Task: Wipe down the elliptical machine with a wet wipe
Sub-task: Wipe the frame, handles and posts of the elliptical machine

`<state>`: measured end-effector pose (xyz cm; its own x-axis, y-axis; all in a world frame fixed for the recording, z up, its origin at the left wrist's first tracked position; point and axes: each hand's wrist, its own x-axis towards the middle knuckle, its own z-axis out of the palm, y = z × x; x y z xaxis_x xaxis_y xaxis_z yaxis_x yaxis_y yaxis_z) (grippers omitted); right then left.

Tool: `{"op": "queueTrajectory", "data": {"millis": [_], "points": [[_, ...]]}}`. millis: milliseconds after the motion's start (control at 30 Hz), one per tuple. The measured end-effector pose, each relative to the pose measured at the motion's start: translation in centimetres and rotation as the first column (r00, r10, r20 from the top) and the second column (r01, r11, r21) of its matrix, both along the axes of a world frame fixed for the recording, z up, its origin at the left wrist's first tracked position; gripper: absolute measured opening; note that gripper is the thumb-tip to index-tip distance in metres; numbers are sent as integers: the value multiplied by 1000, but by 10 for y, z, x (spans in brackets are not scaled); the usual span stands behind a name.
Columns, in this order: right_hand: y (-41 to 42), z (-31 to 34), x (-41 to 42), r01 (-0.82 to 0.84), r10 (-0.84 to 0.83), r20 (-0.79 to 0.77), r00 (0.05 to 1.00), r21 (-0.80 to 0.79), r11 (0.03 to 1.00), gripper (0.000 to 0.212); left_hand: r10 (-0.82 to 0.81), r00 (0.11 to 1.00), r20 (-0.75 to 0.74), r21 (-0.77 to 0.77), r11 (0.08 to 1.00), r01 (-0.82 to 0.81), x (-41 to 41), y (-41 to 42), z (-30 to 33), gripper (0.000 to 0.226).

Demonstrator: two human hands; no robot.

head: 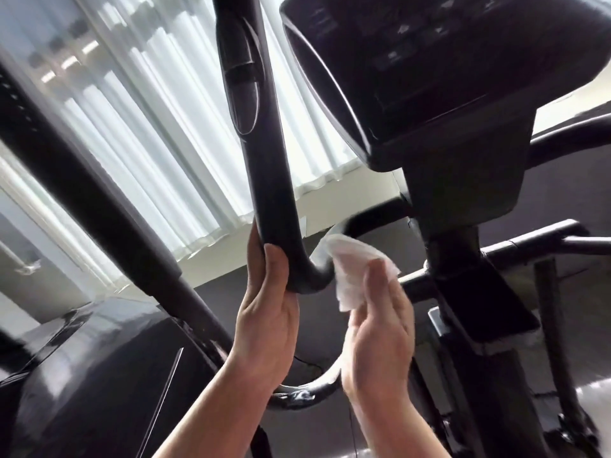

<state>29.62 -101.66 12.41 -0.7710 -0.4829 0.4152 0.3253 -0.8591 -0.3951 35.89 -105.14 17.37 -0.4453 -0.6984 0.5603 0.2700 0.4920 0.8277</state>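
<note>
Elliptical handlebar (pixel 261 153) upright w/ hooked base, left hand (pixel 264 320) grip wrapping it, right hand (pixel 377 338) pinching wipe (pixel 350 276)

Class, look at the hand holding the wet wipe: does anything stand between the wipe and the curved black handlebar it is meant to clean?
Nothing visible does. The right hand holds the wet wipe right beside the bend of the handlebar, with its edge at the bar. The left hand grips the bar on the opposite side of the bend, out of the wipe's way.

Strong backlight through curtains (pixel 139 104); machine (pixel 429 77) underexposed, near-silhouette. Motion blur overall; wide-angle bending at edges.
</note>
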Motion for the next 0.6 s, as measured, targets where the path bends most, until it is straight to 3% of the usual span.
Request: {"op": "queueTrajectory", "data": {"millis": [33,67,100,133,167,200,233,300,367,400,500,600], "points": [[-4,1,-14,212,-211,-93,973,2,977,40,-13,1000,6,7,1000,13,1,-1,0,79],[-16,-2,-29,447,-427,-273,862,13,894,37,-24,1000,11,7,1000,24,3,-2,0,76],[-36,-11,-47,658,-573,-500,650,-7,753,35,-31,999,12,0,1000,31,4,-4,1,73],[-58,-21,-66,777,-608,-666,432,-67,626,35,-39,999,8,-7,999,39,4,-5,1,72],[-77,-29,-83,825,-572,-759,310,-85,559,36,-41,999,1,-15,999,41,5,-6,0,73],[-91,-36,-94,838,-519,-801,297,-41,544,36,-49,999,-5,-17,999,49,6,-7,0,73],[-100,-43,-97,831,-484,-804,344,20,557,35,-56,998,-6,-17,998,56,6,-8,-1,73],[-106,-51,-76,693,-428,-686,589,156,704,35,-60,998,2,-11,998,60,7,-10,0,66],[-99,-48,-33,358,-245,-374,894,271,893,40,-60,998,20,-18,998,61,7,-12,0,59],[-89,-42,-12,181,-132,-181,975,292,939,43,-56,998,25,-16,998,56,7,-12,0,54],[-55,-22,22,-115,65,222,973,223,968,40,-64,998,19,6,998,64,8,-16,-2,46],[-24,-2,35,-225,178,327,928,112,968,36,-106,994,36,31,994,105,9,-16,-2,53]]}}
